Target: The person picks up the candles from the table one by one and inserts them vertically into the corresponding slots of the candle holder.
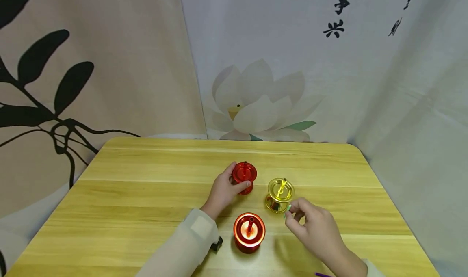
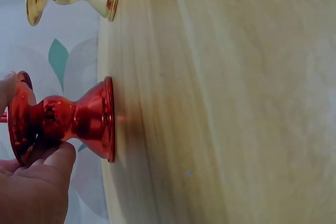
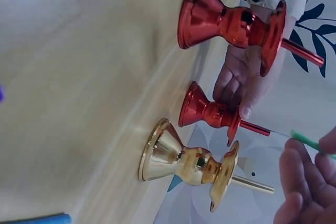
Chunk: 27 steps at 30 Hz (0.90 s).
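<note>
My left hand [image 1: 222,192] grips a shiny red candle holder [image 1: 244,171] near the back of the table, thumb and fingers around its upper part. The holder has a flared foot, a dish-like top and a thin upright tube. In the right wrist view my right hand [image 3: 310,182] pinches a thin green stick [image 3: 304,139] with a fine pale tip. Just left of that hand in the head view stands a gold candle holder [image 1: 280,191] of the same shape. A second red candle holder [image 1: 249,232] stands upright nearer to me, between my forearms.
The wooden table [image 1: 153,167] ends at a printed cloth backdrop [image 1: 263,45]. A purple stick [image 1: 323,274] lies at the near edge, partly cut off. In the right wrist view, a blue stick [image 3: 39,219] lies at the bottom left.
</note>
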Each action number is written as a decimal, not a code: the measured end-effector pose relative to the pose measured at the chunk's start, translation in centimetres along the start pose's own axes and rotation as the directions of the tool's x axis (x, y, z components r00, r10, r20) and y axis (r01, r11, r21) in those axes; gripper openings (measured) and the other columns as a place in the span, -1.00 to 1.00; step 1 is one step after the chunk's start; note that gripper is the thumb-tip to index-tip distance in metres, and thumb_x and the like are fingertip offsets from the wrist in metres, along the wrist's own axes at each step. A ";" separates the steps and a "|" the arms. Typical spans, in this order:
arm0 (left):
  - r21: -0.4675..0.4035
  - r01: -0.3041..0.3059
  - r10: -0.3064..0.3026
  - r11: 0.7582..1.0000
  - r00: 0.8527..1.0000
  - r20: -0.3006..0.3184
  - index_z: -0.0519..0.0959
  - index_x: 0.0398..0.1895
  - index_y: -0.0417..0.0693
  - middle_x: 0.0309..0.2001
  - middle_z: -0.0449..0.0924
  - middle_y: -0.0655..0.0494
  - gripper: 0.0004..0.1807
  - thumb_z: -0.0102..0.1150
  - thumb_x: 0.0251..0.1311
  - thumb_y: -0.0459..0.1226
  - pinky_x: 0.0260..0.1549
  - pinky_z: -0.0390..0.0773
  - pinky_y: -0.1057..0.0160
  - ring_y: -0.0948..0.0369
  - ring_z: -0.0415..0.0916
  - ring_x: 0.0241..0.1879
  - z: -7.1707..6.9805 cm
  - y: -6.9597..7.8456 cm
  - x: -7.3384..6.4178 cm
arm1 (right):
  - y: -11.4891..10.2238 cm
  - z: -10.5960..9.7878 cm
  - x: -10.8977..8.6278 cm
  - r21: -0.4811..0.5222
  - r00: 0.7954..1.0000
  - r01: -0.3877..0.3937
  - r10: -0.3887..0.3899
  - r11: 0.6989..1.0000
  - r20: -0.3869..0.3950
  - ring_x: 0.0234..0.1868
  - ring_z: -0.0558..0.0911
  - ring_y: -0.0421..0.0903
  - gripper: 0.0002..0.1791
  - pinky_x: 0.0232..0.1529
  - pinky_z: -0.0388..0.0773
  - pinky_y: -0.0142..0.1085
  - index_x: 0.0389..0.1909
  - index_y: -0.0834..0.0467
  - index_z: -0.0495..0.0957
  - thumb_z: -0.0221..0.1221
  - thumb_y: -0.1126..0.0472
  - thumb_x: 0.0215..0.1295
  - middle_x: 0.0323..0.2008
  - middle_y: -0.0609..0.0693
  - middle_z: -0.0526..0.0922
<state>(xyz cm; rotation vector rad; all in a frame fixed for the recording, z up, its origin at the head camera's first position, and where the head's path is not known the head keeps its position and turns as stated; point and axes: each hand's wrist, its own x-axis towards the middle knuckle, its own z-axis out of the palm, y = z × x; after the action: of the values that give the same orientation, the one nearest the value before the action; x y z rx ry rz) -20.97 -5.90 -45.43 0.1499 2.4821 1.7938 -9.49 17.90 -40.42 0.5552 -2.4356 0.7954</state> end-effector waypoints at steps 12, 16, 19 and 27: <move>-0.006 0.007 -0.007 1.000 1.000 0.008 0.13 0.54 -0.27 0.41 0.33 -0.23 -0.04 0.45 0.18 -0.20 0.27 0.45 0.02 -0.08 0.39 0.34 0.0 0.0 -0.1 | 0.3 0.3 1.9 0.082 0.999 -0.029 0.030 0.996 -0.013 -0.70 0.24 -0.47 -0.70 -0.73 0.22 -0.53 -0.46 -0.06 0.52 0.32 0.43 0.00 -0.58 -0.33 0.46; -0.006 0.006 -0.006 1.000 1.000 0.006 0.13 0.54 -0.26 0.41 0.33 -0.22 -0.05 0.44 0.18 -0.21 0.26 0.47 0.02 -0.08 0.41 0.32 0.0 0.0 0.0 | 0.2 0.5 2.7 0.088 0.999 -0.042 0.041 0.995 0.007 -0.73 0.22 -0.48 -0.72 -0.75 0.21 -0.51 -0.46 -0.05 0.52 0.31 0.42 0.03 -0.57 -0.32 0.49; -0.004 0.001 -0.001 1.000 1.000 0.008 0.13 0.54 -0.27 0.41 0.34 -0.23 -0.05 0.44 0.18 -0.21 0.25 0.48 0.02 -0.09 0.42 0.32 0.0 0.0 0.0 | 0.0 0.7 3.3 0.077 0.999 -0.043 0.043 0.996 0.002 -0.66 0.29 -0.45 -0.73 -0.66 0.26 -0.46 -0.46 -0.05 0.53 0.33 0.40 0.04 -0.56 -0.33 0.51; 0.007 0.001 -0.001 1.000 1.000 0.011 0.15 0.54 -0.26 0.40 0.35 -0.23 -0.06 0.44 0.18 -0.19 0.25 0.48 0.02 -0.08 0.42 0.31 -0.1 -0.2 0.1 | -0.4 1.0 4.9 0.042 0.999 -0.037 0.037 0.998 -0.010 -0.55 0.39 -0.34 -0.76 -0.44 0.35 -0.33 -0.47 -0.04 0.57 0.34 0.38 0.05 -0.56 -0.35 0.52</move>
<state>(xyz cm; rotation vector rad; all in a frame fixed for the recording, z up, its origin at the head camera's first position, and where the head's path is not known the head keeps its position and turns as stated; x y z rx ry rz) -21.05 -6.04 -45.56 0.1586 2.4807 1.7796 -13.45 15.94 -38.10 0.5213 -2.4308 0.8640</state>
